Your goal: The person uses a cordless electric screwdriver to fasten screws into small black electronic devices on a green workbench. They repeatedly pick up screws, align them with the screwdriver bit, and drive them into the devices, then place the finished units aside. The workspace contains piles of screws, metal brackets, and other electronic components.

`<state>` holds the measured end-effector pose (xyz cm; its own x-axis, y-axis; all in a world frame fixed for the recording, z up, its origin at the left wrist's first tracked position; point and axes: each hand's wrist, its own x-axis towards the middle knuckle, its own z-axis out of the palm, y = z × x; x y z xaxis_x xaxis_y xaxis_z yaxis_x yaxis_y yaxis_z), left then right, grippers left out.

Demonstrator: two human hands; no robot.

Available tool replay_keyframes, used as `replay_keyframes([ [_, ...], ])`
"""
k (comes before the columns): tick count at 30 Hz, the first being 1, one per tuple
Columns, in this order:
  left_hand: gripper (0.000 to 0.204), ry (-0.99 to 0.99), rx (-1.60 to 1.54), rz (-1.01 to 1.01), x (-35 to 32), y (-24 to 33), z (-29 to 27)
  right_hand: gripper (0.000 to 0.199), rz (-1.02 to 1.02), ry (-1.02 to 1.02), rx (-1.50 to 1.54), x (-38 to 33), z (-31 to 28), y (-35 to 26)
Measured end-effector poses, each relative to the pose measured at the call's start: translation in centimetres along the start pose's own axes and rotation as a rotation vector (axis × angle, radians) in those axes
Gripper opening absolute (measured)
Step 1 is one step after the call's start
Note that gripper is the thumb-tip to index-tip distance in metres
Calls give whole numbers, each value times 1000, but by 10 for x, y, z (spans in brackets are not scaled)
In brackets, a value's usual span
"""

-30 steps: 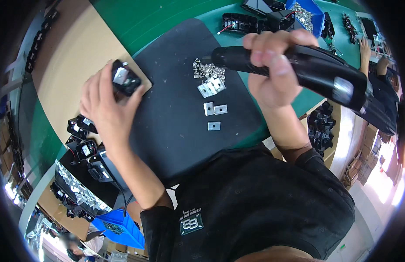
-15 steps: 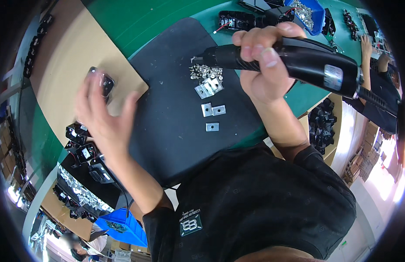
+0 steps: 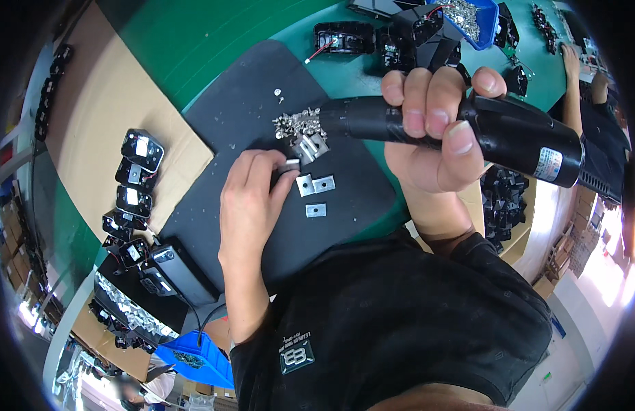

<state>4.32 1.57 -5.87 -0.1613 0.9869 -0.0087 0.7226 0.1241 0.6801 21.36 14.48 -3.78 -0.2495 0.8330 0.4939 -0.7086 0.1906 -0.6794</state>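
My right hand (image 3: 434, 127) is wrapped round a black electric screwdriver (image 3: 526, 140), which points left above a black mat (image 3: 245, 79). Its tip is at the pile of small silver screws (image 3: 290, 125). My left hand (image 3: 245, 198) rests low over the mat, thumb and fingers pinched on a small metal plate (image 3: 290, 165). Beside that hand lie more square metal plates (image 3: 316, 210), each with a hole; several are heaped against the screws. Two loose screws (image 3: 277, 93) sit apart from the pile.
Left on a cardboard sheet (image 3: 98, 75) stands a row of black housings (image 3: 134, 201). A black phone-like device (image 3: 184, 274) lies below them. Blue bins (image 3: 197, 359) of small parts stand lower left and upper right. More black housings (image 3: 345, 38) sit behind the mat. Another person's arm (image 3: 572, 89) shows far right.
My left hand has gone from the housings on the left to the metal plates and now pinches one. A housing now stands at the row's far end. The screwdriver has shifted slightly down and right.
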Motion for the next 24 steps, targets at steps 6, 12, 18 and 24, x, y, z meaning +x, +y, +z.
replay_keyframes([
  [6, 15, 72, -9, -162, 12, 1, -10, 47, 31, -61, -3, 1, -17, -23],
  [12, 15, 191, -115, -40, 77, 28, -7, 39, 72, -49, 79, 4, -10, -53],
  [18, 15, 153, 49, 290, 144, 38, 9, 37, 43, -64, 89, 4, -19, -61],
  [24, 14, -140, -20, 73, 158, 42, 11, 40, 18, -115, 96, 8, -30, -60],
])
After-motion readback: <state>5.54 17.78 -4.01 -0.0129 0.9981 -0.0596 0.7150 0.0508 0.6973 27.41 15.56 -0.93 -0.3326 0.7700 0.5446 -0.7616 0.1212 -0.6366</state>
